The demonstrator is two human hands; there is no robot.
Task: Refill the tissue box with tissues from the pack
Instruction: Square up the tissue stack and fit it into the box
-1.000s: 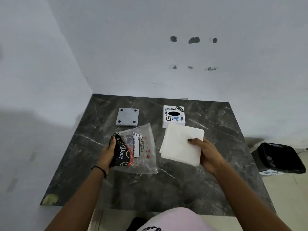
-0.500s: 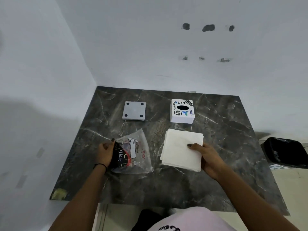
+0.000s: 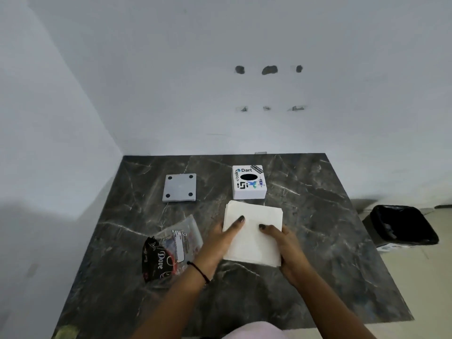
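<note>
A stack of white tissues (image 3: 254, 217) lies on the dark marble table (image 3: 318, 241), just in front of the white tissue box (image 3: 248, 182) with stickers and a black oval slot. My left hand (image 3: 220, 243) holds the stack's left edge, a finger resting on top. My right hand (image 3: 286, 248) grips the stack's right front corner. The emptied clear and black tissue pack (image 3: 171, 248) lies crumpled to the left of my left wrist, with no hand on it.
A grey square plate (image 3: 180, 188) with four black dots lies at the back left of the table. A black bin (image 3: 403, 226) stands on the floor to the right. White walls close the back and left sides.
My left hand let go of the tissue pack and moved right onto the stack's left edge. The right hand kept its hold on the stack.
</note>
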